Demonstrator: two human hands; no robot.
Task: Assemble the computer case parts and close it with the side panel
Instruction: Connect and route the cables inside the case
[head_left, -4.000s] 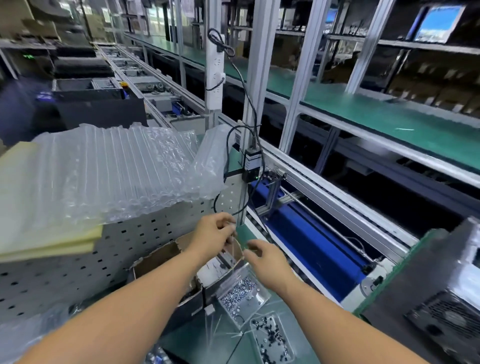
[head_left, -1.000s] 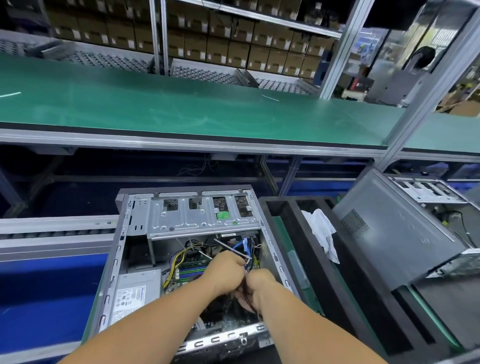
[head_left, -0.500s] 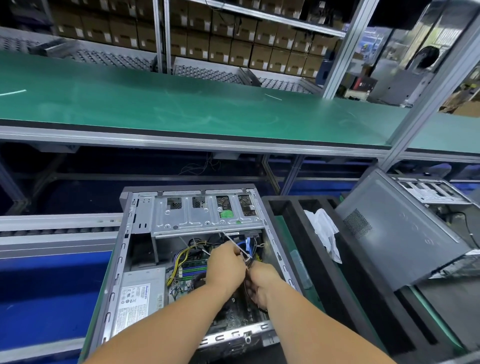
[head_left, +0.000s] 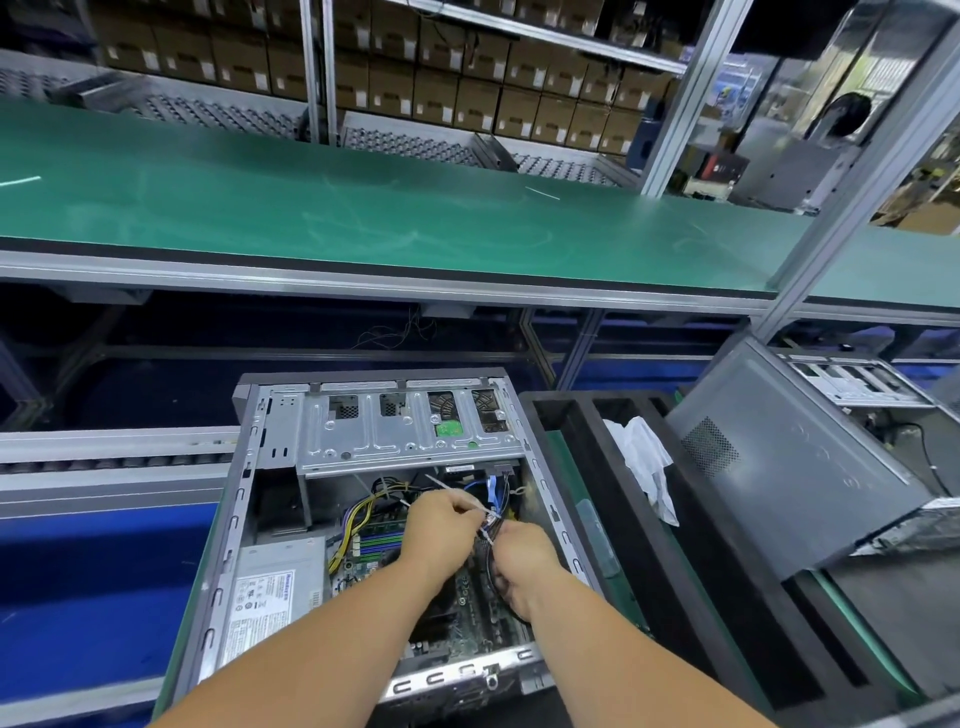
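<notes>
Head view: two hands (head_left: 441, 525) (head_left: 522, 561), one case (head_left: 374, 431).

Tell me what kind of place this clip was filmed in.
Most likely a computer assembly line in a factory: an open computer case under both hands, a long green-matted bench, and stacked cardboard boxes on racking behind.

Beyond my worktop runs a long green bench (head_left: 363, 218); behind it, metal shelves (head_left: 519, 31) stacked with cardboard boxes (head_left: 431, 93).

Green bench top (head_left: 363, 208); grey case (head_left: 228, 519) with yellow wires (head_left: 358, 512); blue conveyor (head_left: 78, 597); brown boxes (head_left: 467, 98); white cloth (head_left: 644, 457).
</notes>
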